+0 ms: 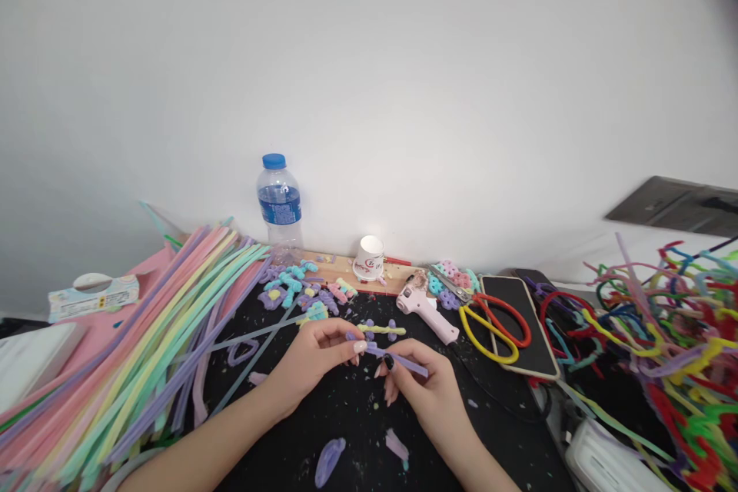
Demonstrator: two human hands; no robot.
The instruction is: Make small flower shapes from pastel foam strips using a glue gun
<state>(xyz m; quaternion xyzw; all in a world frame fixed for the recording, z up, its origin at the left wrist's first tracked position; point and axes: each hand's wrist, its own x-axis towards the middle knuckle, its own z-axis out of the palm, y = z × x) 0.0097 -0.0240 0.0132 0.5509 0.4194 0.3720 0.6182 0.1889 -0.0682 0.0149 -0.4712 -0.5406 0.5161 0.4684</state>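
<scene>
Between my two hands is a short purple pipe cleaner (412, 365), pinched near its middle. My left hand (323, 357) grips its left part between thumb and fingers. My right hand (423, 384) pinches it farther right, and its free end sticks out past the fingers. Just beyond my hands lies a yellow and purple pipe-cleaner piece (382, 330). Finished-looking purple and blue pipe-cleaner flowers (291, 284) are heaped behind my left hand. A looped purple piece (330, 462) rests on the black mat (357, 423) nearer to me.
Long pastel pipe cleaners (167, 330) spread across the left side. A plastic bottle (280, 207) and paper cup (369, 257) stand by the wall. On the right are a pink glue gun (427, 313), scissors (496, 330), a phone (527, 323) and tangled coloured pipe cleaners (680, 354).
</scene>
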